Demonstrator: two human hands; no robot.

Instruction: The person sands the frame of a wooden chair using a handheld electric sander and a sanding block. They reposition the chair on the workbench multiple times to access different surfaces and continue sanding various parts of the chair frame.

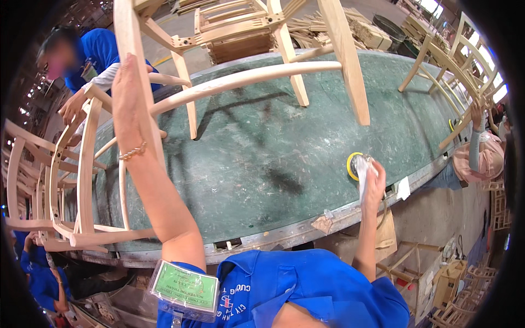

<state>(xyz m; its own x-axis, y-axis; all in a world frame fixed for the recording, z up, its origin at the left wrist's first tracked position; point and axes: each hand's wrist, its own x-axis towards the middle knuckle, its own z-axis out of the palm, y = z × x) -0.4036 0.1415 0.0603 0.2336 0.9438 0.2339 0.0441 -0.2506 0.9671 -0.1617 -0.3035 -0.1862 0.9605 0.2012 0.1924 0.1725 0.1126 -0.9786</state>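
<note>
A pale wooden chair stands on the green-topped worktable in front of me, its legs joined by a curved stretcher. My left hand lies along the near left leg, fingers extended upward and held against the wood; the thumb is hidden. At the right, near the table's front edge, my right hand is closed around a round sander with a yellow-rimmed disc. Something white and cloth-like hangs between the hand and this tool. The disc is apart from the chair.
More wooden chairs crowd the left end, where a person in blue works. Another chair is at the far right, held by a person. Wood pieces are piled behind the table. A crumpled brown scrap lies on the front rim.
</note>
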